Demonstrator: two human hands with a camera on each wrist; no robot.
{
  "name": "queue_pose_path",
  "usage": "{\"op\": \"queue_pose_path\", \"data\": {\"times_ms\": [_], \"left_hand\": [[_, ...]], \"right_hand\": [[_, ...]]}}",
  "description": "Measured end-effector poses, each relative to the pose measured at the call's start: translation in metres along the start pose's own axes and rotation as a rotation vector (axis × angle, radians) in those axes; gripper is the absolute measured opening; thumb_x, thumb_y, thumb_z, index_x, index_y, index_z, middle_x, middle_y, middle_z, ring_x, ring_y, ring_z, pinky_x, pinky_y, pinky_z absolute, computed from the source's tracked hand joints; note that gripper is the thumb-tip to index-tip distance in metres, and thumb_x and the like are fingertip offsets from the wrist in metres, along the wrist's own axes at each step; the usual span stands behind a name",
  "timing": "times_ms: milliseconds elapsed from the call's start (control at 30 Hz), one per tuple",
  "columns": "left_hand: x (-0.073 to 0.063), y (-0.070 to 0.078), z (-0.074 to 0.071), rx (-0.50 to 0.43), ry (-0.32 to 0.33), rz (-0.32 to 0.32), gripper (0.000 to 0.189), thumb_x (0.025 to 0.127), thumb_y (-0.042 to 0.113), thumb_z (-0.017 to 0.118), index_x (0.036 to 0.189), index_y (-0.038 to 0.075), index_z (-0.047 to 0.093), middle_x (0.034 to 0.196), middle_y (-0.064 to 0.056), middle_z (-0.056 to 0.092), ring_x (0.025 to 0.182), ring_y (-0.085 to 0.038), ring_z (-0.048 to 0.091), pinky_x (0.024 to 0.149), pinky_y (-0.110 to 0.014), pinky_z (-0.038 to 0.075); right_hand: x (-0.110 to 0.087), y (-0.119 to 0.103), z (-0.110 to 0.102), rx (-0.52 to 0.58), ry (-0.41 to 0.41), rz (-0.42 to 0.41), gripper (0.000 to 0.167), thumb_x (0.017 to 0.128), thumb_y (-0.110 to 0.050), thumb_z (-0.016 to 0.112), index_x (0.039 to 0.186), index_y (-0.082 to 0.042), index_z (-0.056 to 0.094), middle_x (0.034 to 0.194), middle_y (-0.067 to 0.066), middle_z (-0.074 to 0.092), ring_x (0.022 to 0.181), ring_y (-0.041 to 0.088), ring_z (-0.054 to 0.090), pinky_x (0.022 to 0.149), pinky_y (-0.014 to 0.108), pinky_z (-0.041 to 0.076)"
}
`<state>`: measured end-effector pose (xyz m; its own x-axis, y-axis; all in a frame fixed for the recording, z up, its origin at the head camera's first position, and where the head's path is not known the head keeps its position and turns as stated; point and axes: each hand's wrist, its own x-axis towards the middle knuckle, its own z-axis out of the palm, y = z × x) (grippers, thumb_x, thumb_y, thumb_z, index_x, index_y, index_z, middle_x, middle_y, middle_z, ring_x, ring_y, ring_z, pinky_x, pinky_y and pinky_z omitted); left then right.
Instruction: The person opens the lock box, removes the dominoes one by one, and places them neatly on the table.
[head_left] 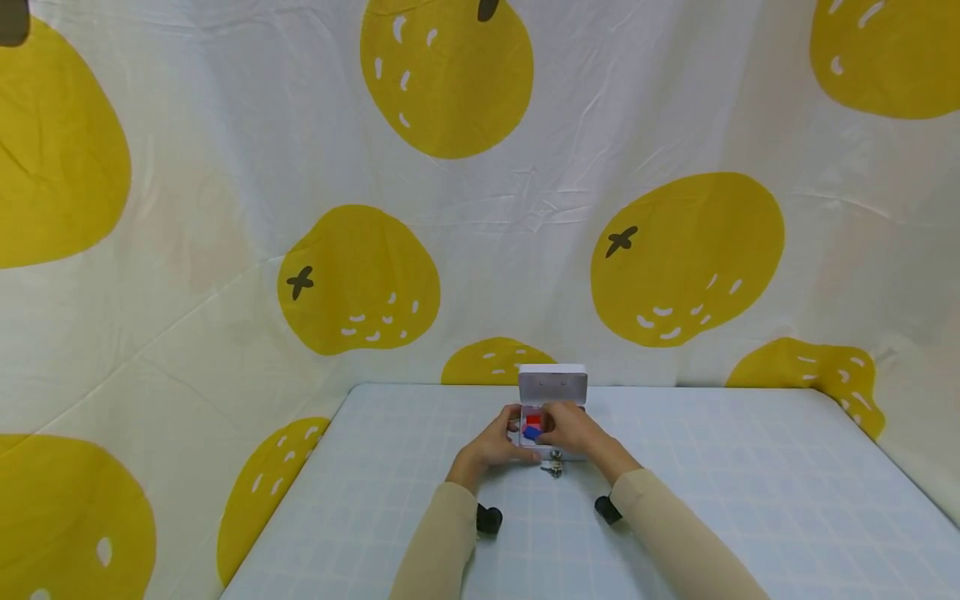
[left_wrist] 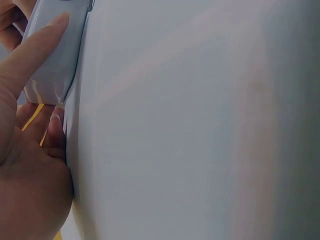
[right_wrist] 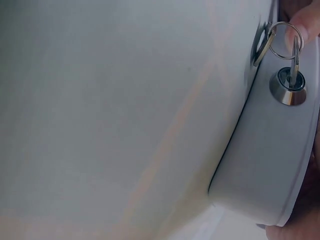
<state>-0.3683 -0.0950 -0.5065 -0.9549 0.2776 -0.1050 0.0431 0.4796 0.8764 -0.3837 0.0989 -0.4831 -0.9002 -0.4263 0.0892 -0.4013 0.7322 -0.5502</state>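
A small white lockbox (head_left: 573,456) stands on the table with its lid (head_left: 553,387) raised. My left hand (head_left: 497,440) grips its left end, the thumb along the front wall and the other fingers round the side. My right hand (head_left: 572,425) reaches over the open box and appears to pinch a small blue block (head_left: 532,433) in its fingertips. Beyond that, a red piece (head_left: 533,420) shows inside. A key (right_wrist: 294,62) sits in the front lock (right_wrist: 288,86), with a ring and another key hanging from it. The right fingertips are partly hidden in the wrist views.
The table (head_left: 390,500) has a pale checked cover. Behind it hangs a white curtain (head_left: 525,275) with yellow fruit prints, close to the raised lid. Black wrist devices (head_left: 489,521) sit below both forearms.
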Motion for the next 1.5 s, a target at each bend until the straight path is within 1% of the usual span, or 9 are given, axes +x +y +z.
{"op": "queue_pose_path", "data": {"times_ms": [167,300,367,500,633,800,967,1200,1500], "left_hand": [[0.002,-0.001,0.001,0.002,0.000,0.001,0.091,0.075,0.030,0.094,0.150,0.024,0.042,0.139,-0.001,0.052,0.119,-0.025,0.048,0.107,-0.051,0.043],[0.002,-0.002,0.002,0.000,-0.003,0.006,0.092,0.074,0.031,0.094,0.150,0.023,0.042,0.140,0.000,0.051,0.120,-0.025,0.047,0.107,-0.050,0.042],[0.002,-0.003,0.002,0.003,-0.004,0.006,0.092,0.075,0.031,0.094,0.150,0.024,0.042,0.139,0.001,0.052,0.120,-0.024,0.047,0.107,-0.049,0.042],[0.002,-0.003,0.000,0.004,-0.007,0.017,0.090,0.075,0.028,0.094,0.149,0.024,0.042,0.137,0.001,0.052,0.119,-0.024,0.047,0.104,-0.048,0.042],[0.003,-0.003,0.000,0.001,-0.009,0.019,0.090,0.074,0.026,0.094,0.148,0.024,0.043,0.137,0.002,0.052,0.119,-0.024,0.046,0.104,-0.049,0.042],[0.001,-0.002,-0.001,0.011,-0.011,0.033,0.091,0.076,0.026,0.093,0.150,0.021,0.041,0.141,0.000,0.050,0.122,-0.025,0.046,0.107,-0.050,0.041],[-0.001,-0.001,-0.001,0.017,-0.014,0.058,0.088,0.079,0.022,0.091,0.150,0.017,0.040,0.146,-0.003,0.048,0.124,-0.026,0.045,0.108,-0.051,0.040],[-0.002,0.000,-0.001,0.005,-0.018,0.062,0.089,0.079,0.022,0.091,0.151,0.017,0.040,0.146,-0.003,0.048,0.124,-0.025,0.045,0.108,-0.050,0.040],[-0.001,0.000,0.000,0.017,-0.011,0.048,0.087,0.079,0.024,0.091,0.150,0.020,0.041,0.146,-0.002,0.048,0.123,-0.024,0.045,0.107,-0.049,0.041]], "right_hand": [[0.001,0.000,0.003,0.000,0.008,-0.013,0.022,0.085,-0.017,0.085,0.095,-0.010,0.066,0.079,-0.003,0.060,0.074,0.016,0.055,0.072,0.031,0.051],[0.001,0.001,0.001,0.004,-0.015,-0.042,0.024,0.085,-0.016,0.086,0.100,-0.009,0.068,0.084,-0.002,0.062,0.078,0.016,0.056,0.077,0.033,0.054],[0.002,0.002,-0.002,0.005,-0.038,-0.068,0.027,0.085,-0.014,0.085,0.105,-0.007,0.069,0.090,0.000,0.065,0.083,0.018,0.058,0.082,0.036,0.056],[0.004,0.004,-0.008,0.005,-0.102,-0.124,0.039,0.087,-0.009,0.083,0.122,-0.005,0.067,0.113,0.007,0.068,0.098,0.022,0.061,0.095,0.045,0.054],[0.005,0.007,-0.012,0.008,-0.158,-0.191,0.045,0.089,-0.006,0.079,0.131,-0.005,0.065,0.126,0.011,0.066,0.109,0.026,0.062,0.100,0.049,0.052],[0.007,0.009,-0.013,0.000,-0.190,-0.281,0.036,0.090,-0.005,0.078,0.125,-0.006,0.069,0.118,0.007,0.070,0.102,0.022,0.063,0.097,0.046,0.054],[0.006,0.009,-0.012,-0.003,-0.175,-0.330,0.031,0.090,-0.003,0.077,0.120,-0.003,0.069,0.110,0.009,0.071,0.094,0.020,0.062,0.091,0.044,0.055],[0.004,0.010,-0.009,0.004,-0.139,-0.303,0.034,0.091,-0.006,0.077,0.124,-0.003,0.066,0.119,0.011,0.069,0.105,0.024,0.063,0.098,0.049,0.053],[0.002,0.010,-0.008,0.024,-0.121,-0.239,0.034,0.094,-0.015,0.076,0.124,-0.005,0.063,0.105,0.007,0.068,0.087,0.016,0.057,0.082,0.036,0.053]]}}
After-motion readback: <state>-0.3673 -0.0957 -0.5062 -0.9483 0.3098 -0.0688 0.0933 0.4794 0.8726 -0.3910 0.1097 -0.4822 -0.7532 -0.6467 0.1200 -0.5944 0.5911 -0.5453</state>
